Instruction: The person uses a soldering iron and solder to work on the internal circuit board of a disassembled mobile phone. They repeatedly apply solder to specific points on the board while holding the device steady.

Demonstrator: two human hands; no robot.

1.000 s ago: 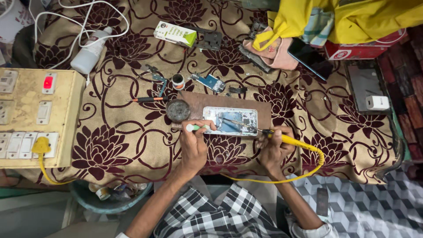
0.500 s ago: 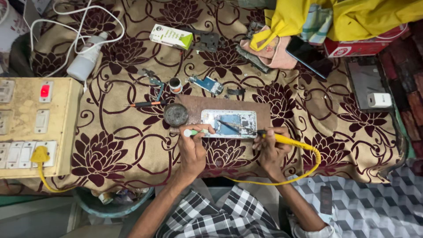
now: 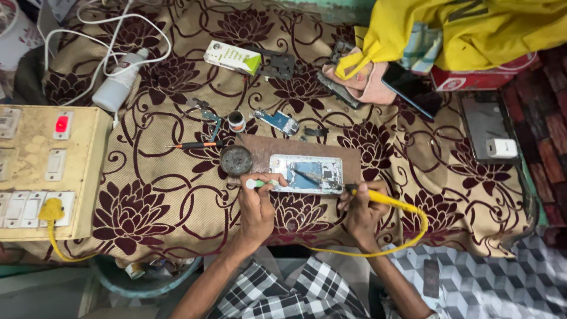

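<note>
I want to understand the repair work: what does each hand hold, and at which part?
Right hand holds the yellow soldering iron by its handle. Left hand holds a small green-tipped tool by its rear end.

A tan woven cloth with dark maroon flowers [image 3: 147, 207] covers the tabletop. Below its right corner lies grey cube-patterned floor tiling [image 3: 502, 283]; right of the cloth runs dark red brickwork [image 3: 549, 118]. Even light.

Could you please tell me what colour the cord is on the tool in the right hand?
Yellow; the cord shows best in the head view.
</note>
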